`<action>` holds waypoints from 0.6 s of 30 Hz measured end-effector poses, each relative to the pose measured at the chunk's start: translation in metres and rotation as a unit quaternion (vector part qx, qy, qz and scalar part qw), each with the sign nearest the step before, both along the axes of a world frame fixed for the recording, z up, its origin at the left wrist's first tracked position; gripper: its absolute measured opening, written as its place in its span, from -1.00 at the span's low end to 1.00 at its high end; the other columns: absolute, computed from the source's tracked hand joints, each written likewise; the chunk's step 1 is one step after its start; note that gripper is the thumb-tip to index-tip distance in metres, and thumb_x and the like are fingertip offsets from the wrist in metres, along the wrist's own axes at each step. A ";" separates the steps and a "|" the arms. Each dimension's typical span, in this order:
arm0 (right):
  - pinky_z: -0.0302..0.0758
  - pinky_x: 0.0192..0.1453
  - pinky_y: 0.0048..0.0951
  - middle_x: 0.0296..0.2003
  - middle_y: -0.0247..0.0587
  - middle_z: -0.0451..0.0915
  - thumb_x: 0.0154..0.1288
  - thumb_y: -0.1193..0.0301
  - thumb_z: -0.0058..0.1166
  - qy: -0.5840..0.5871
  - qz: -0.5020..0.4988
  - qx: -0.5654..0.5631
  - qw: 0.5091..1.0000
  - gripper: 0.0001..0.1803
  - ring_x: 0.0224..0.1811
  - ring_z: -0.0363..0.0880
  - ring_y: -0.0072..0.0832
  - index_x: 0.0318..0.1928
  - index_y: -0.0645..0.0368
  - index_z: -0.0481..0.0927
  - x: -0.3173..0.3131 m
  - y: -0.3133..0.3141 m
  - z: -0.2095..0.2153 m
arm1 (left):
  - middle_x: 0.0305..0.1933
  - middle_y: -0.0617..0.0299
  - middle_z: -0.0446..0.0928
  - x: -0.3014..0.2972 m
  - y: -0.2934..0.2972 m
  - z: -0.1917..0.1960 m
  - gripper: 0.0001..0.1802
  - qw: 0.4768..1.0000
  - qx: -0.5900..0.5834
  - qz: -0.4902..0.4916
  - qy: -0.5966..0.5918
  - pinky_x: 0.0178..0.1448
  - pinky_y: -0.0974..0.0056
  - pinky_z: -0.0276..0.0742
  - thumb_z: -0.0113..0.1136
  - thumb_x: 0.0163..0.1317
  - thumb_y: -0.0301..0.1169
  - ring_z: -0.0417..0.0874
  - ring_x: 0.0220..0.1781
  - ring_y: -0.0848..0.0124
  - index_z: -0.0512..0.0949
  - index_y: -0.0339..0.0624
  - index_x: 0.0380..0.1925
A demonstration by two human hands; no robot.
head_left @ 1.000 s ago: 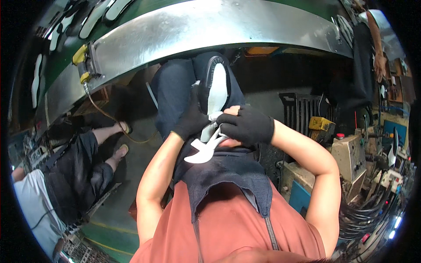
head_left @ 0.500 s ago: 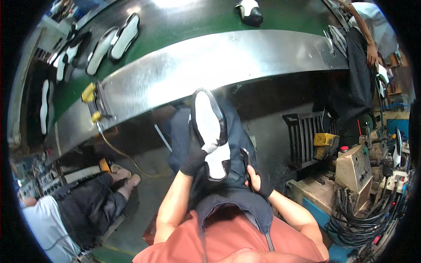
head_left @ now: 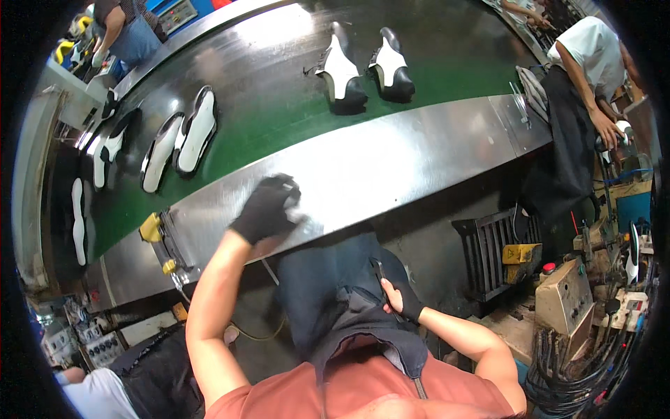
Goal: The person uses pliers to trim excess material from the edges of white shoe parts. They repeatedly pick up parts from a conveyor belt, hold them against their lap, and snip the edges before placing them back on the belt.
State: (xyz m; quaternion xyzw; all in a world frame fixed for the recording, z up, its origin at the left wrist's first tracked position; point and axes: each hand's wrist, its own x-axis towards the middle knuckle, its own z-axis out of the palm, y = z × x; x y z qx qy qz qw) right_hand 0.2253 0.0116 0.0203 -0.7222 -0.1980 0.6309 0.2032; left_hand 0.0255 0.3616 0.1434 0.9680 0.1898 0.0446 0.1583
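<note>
I have my left hand [head_left: 265, 209] out over the bare metal edge [head_left: 391, 164] of the surface, left of my knees, in its black glove. It is blurred, with a pale, crumpled-looking scrap [head_left: 294, 202] at the fingertips; I cannot tell how far that hand is open or whether it grips the scrap. My right hand [head_left: 403, 299], also gloved but with bare fingertips, is near my lap, curled closed around a slim dark tool [head_left: 380, 274] whose end sticks out toward the far side. Beyond the metal, on the green part [head_left: 272, 133] of the surface, two black-and-white shoes lie side by side, a left one [head_left: 342, 78] and a right one [head_left: 393, 68]. Farther left, two more lie close together with white faces up, a nearer shoe [head_left: 160, 155] and a farther shoe [head_left: 197, 133]. A yellow-ended tool [head_left: 159, 241] rests on the metal to my left. At the far right, a co-worker [head_left: 592, 59] in a light top has a hand on a small black-and-white thing [head_left: 622, 133].
</note>
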 end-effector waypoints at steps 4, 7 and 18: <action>0.43 -0.58 -0.44 -0.70 -0.17 0.51 0.38 -0.15 -0.31 0.019 0.075 -0.066 0.995 -0.31 -0.69 0.53 -0.48 -0.22 0.29 0.57 0.011 -0.005 -0.041 | 0.08 -0.19 0.44 -0.130 0.130 -0.044 -0.18 0.850 0.299 0.422 -0.103 0.26 0.05 0.30 0.32 -0.02 0.07 0.41 0.18 -0.06 0.39 -0.37 0.08; 0.46 -0.56 -0.43 -0.68 -0.13 0.53 0.36 -0.16 -0.28 0.053 0.021 -0.055 0.997 -0.27 -0.68 0.55 -0.46 -0.31 0.36 0.56 0.006 0.003 -0.016 | 0.04 -0.20 0.47 -0.159 0.164 -0.060 -0.27 0.768 0.148 0.611 -0.122 0.23 0.04 0.32 0.31 0.00 -0.05 0.42 0.17 -0.07 0.40 -0.35 0.07; 0.47 -0.60 -0.48 -0.71 -0.18 0.45 0.35 -0.21 -0.32 0.073 -0.006 -0.039 0.997 -0.25 -0.69 0.54 -0.46 -0.51 0.31 0.45 -0.006 0.013 -0.014 | -0.17 -0.19 0.54 -0.099 0.134 -0.085 -0.20 0.684 0.091 0.703 -0.173 0.00 0.04 0.44 0.47 -0.21 -0.08 0.56 -0.13 -0.05 0.42 -0.56 -0.12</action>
